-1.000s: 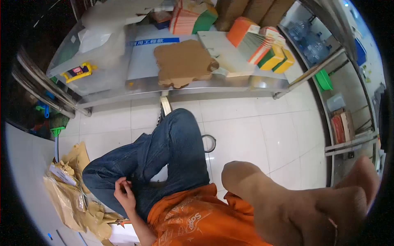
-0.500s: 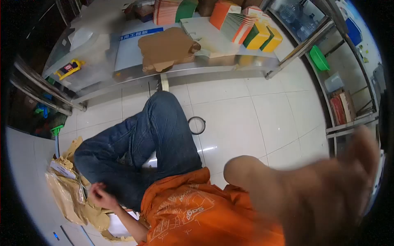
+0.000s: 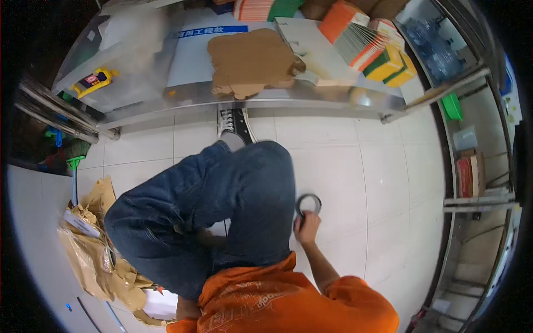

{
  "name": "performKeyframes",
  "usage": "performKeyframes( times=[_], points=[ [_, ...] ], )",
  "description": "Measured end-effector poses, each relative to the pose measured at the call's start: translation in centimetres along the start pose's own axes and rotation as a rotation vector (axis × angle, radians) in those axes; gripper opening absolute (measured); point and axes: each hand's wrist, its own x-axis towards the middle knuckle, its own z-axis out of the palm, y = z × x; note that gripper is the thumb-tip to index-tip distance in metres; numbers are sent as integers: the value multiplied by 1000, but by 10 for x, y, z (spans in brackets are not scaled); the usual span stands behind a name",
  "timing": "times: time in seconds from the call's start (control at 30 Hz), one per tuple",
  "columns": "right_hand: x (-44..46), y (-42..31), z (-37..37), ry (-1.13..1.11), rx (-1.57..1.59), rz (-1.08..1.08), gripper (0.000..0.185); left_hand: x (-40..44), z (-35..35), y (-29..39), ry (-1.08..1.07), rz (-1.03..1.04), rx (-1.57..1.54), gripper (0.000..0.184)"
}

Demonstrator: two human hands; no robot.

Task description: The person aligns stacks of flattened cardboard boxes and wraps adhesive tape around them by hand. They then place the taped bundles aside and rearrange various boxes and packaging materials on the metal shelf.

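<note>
A thin black ring, which looks like a roll of tape, is on the white tiled floor beside my bent knee. My right hand pinches its near edge, fingers closed. Between my denim-covered legs, my left hand appears only as a dark blur, mostly hidden by the thigh. Whether it holds anything does not show.
Crumpled brown wrapping lies on the floor at left. Ahead stands a low metal table bearing flat brown cardboard and orange-and-green folded cards. A metal rack lines the right side.
My right hand has come down from close to the camera onto the black ring. My left hand has moved from the left side to between my legs. The view has shifted.
</note>
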Motion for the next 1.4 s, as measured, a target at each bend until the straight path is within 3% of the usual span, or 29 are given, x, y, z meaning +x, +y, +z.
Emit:
performKeyframes(
  times=[0.2,0.47,0.6,0.67,0.77,0.87,0.9,0.93,1.0,1.03,1.07,1.13,1.2,1.23,1.27,1.33,1.37,1.4],
  points=[
    [-5,1,-5,-119,-165,52,21,11,4,23,-19,35,79,19],
    [-40,45,-86,-258,-124,333,17,30,-12,26,42,73,0,21],
    [-19,59,-90,-262,-71,508,16,30,-8,20,48,104,-50,13],
    [9,57,-82,-248,-35,587,17,37,2,16,28,57,54,15],
    [95,41,-82,-109,91,628,18,64,18,15,316,-305,-397,27],
    [254,-44,-124,274,311,350,20,127,-33,134,574,-117,-450,35],
    [326,-116,-144,342,282,242,20,146,-53,179,538,-69,-553,35],
    [377,-171,-147,287,588,185,25,166,-68,225,509,-19,-667,34],
    [443,-260,-126,-96,1243,82,22,211,-75,306,382,314,-752,30],
    [471,-304,-108,-337,1397,48,25,234,-76,365,347,420,-668,24],
    [500,-344,-86,-558,1496,32,28,261,-84,416,183,699,-630,15],
    [558,-408,-42,-778,1554,66,35,298,-77,486,-11,983,-499,11],
    [606,-435,-16,-565,1321,-44,43,327,-46,527,-254,974,-609,12],
    [611,-424,-12,-272,965,-327,39,340,-31,538,-358,929,-657,12],
    [616,-414,-7,94,557,-467,35,349,-13,538,-379,911,-666,12],
    [642,-403,-21,245,887,-391,27,364,15,541,-418,874,-687,13],
    [659,-407,-36,47,1604,-67,23,364,17,542,-481,770,-587,12],
    [668,-404,-43,71,1605,-146,17,364,22,541,-463,800,-562,12]
  ],
)
